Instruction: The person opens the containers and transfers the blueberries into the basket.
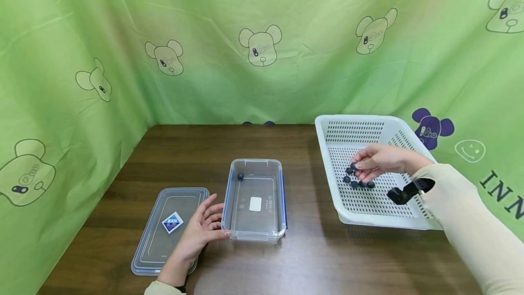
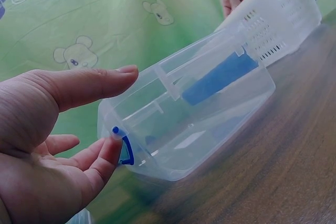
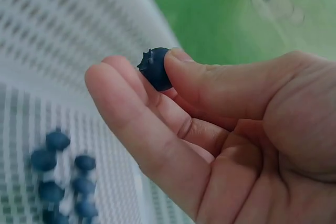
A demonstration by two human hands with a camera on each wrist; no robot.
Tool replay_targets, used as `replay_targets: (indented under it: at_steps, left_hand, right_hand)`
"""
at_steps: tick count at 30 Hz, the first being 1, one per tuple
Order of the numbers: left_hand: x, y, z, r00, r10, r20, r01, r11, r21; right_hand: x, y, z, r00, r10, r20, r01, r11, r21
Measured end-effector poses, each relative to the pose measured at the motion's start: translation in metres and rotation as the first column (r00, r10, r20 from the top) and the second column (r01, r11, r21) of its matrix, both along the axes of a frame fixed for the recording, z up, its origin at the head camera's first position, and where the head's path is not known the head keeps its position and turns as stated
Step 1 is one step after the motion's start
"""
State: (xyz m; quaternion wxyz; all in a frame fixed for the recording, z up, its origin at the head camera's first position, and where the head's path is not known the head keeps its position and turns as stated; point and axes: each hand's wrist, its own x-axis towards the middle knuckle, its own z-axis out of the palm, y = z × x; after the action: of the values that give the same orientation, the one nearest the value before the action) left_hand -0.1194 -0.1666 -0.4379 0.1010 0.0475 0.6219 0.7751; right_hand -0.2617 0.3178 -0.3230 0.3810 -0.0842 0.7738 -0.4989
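Though tiny from the head, blueberry [image 3: 155,68] calyx up close.

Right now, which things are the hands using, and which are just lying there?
In use: blueberry pinched by right hand; white basket with blueberries; clear box touched by left hand.

Lying about: box lid; green cloth behind.

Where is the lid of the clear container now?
In the head view, the lid lies flat on the table's left side, just left of the clear container, partly under the left hand.
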Motion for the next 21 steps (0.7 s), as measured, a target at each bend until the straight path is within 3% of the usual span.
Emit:
replay_targets:
  at_steps: [9, 21]
  left_hand:
    - [-0.001, 0.000, 0.000, 1.000, 0.003, 0.001, -0.003, 1.000, -0.008]
    - [-0.001, 0.000, -0.001, 1.000, 0.006, 0.020, -0.006, 1.000, -0.015]
  right_hand:
    - [-0.004, 0.042, -0.023, 0.986, -0.141, 0.085, 0.135, 0.988, 0.080]
    - [0.000, 0.058, -0.053, 0.964, -0.241, 0.114, 0.212, 0.953, 0.217]
